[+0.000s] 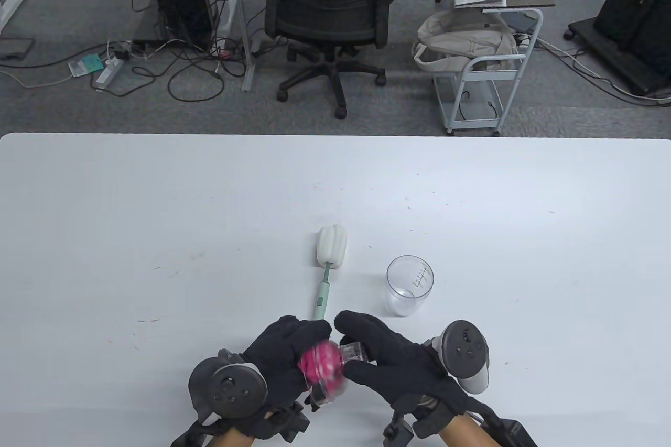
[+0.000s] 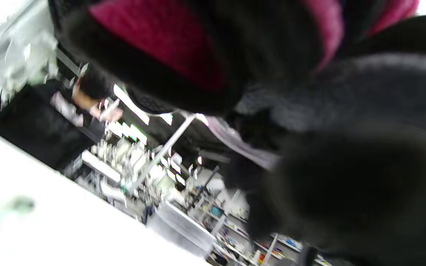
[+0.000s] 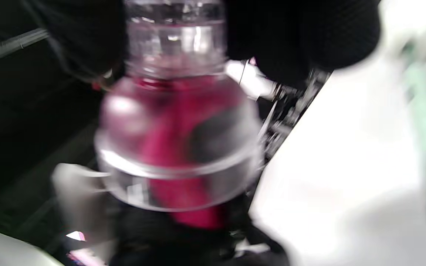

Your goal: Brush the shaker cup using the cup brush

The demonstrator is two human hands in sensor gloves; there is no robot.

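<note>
Meanwhile both hands' fingers grasp the pink-cored lid; cup brush lies just beyond.

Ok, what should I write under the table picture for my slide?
Both gloved hands, left hand and right hand, hold a pink-and-clear shaker part; cup brush and clear cup wait on the table.

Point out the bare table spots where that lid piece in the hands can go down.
Bare: left of the cup brush, right of the clear cup, and beyond both to the far edge. Crowded: the near middle, where left hand and right hand hold the lid piece.
</note>
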